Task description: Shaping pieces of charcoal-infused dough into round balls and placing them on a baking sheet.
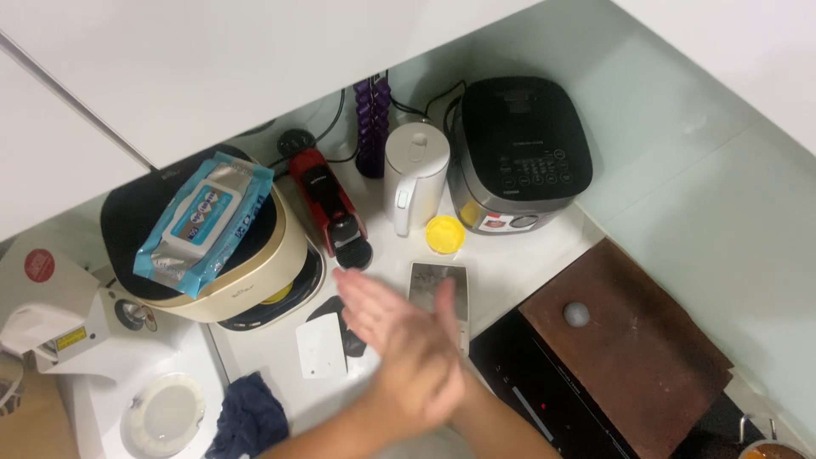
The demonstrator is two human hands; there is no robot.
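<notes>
My two hands are pressed palm to palm above the white counter [510, 268], blurred by motion and holding nothing. My right hand [365, 308] reaches in from the lower right, its straight fingers pointing up-left towards the red capsule coffee machine [331, 208]. My left hand [440, 327] comes from the lower left and crosses it, fingertips over a silvery rectangular pouch [435, 282] lying flat on the counter. Just left of the hands lies a white card [321, 347] on a small black object [327, 310].
Along the back stand a white kettle [416, 174], black rice cooker [518, 153], purple capsule stack [371, 127] and yellow lid [444, 234]. A wipes pack [204, 221] lies on a beige appliance [246, 285]. A brown board [629, 348] covers the black hob [527, 395]. A blue cloth [246, 416] lies at the front left.
</notes>
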